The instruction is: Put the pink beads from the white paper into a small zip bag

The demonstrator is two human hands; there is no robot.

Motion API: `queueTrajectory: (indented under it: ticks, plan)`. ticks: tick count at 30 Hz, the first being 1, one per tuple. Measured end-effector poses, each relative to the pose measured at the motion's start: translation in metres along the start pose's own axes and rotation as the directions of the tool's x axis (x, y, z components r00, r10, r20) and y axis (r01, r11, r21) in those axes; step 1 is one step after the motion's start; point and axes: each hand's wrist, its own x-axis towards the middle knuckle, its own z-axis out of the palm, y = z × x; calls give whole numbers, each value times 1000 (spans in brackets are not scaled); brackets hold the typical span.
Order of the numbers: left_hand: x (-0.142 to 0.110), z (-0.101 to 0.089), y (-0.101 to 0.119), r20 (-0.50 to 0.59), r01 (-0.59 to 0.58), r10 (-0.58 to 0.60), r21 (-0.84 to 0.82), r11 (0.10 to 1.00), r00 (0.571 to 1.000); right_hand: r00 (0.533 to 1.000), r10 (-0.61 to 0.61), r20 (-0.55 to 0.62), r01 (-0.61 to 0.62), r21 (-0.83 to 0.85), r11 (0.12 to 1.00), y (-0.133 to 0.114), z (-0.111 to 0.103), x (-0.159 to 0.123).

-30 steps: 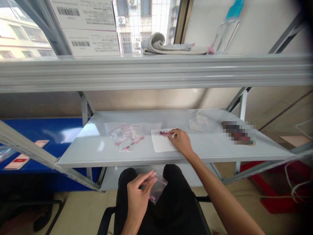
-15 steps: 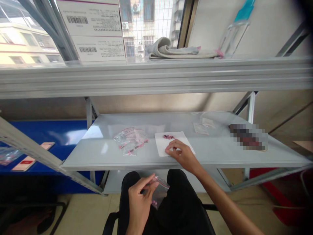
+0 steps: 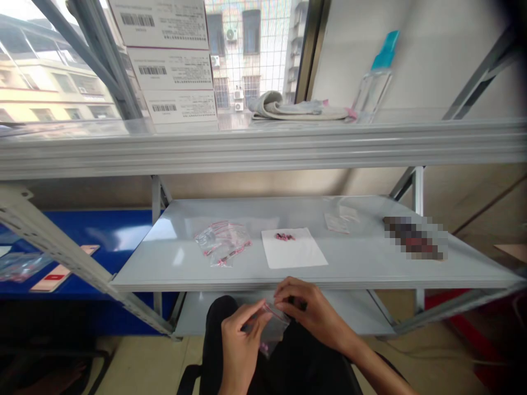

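the left hand [image 3: 241,345] is closed in a pinch on the upper part of a small clear zip bag [image 3: 272,332], and the right hand [image 3: 308,310] is curled around the bag's top edge from the other side, its fingers on the plastic. both hands sit just below the front edge of the metal shelf [image 3: 164,263]. the bag lies between them, its long axis tilted, running from the top edge down toward the lap, over black trousers [image 3: 218,329]. a few small pink pieces [image 3: 264,346] rest in its bottom corner, nearer the left hand than the right. on the shelf, straight ahead of the hands, lies a white paper sheet [image 3: 300,252] holding a small cluster of pink bits [image 3: 285,237]. toward the shelf's left sits a heap of clear bags [image 3: 222,244], toward its back two paper slips [image 3: 336,223], and at its right end a pixelated object [image 3: 414,238] that cannot be made out.
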Motion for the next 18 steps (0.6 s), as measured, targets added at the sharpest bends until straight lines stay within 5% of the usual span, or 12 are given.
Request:
queueTrajectory:
  ticks: [11,15,18]
  plan:
    - [3,-4,0,-51,-6,5,-4,1000,999,986,-15,165,-12,161,987,1,6,-2]
    - [3,-3,-3,-74,72,-74,-39,997,994,989,56,-135,-54,20,998,12,-23,19]
    - [1,0,-5,-71,107,-112,-71,992,991,905,96,-414,-216,-254,943,20,-52,46]
